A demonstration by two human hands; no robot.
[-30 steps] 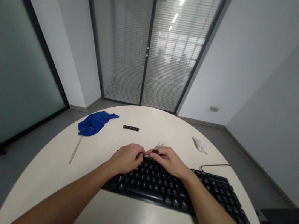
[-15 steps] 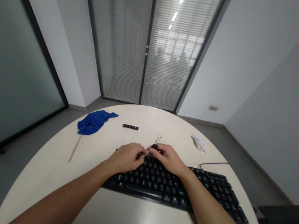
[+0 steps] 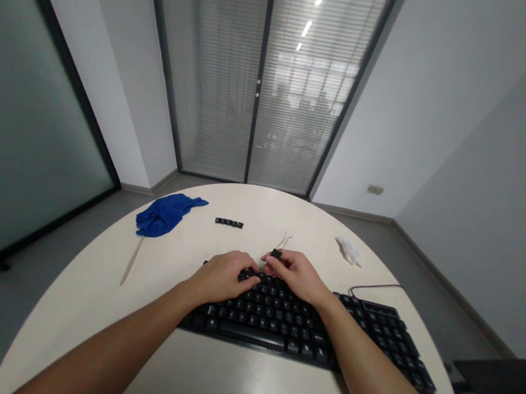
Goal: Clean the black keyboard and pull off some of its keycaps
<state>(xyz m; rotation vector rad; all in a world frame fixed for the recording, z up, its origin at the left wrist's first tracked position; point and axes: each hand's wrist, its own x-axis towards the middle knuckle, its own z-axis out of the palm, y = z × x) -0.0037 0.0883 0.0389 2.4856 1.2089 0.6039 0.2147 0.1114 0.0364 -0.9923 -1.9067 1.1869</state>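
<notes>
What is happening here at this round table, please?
A person works on a black computer keyboard on a round cream table. The right hand holds a thin wire key puller gripping a small black keycap, just above the keyboard's far edge. The left hand rests on the keys. A row of loose black keycaps lies beyond, beside a crumpled blue cloth.

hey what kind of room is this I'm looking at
Probably a small office meeting room: a round table with a black keyboard on it, frosted glass partition walls, and a blinded glass door facing what looks like an open office.
</notes>
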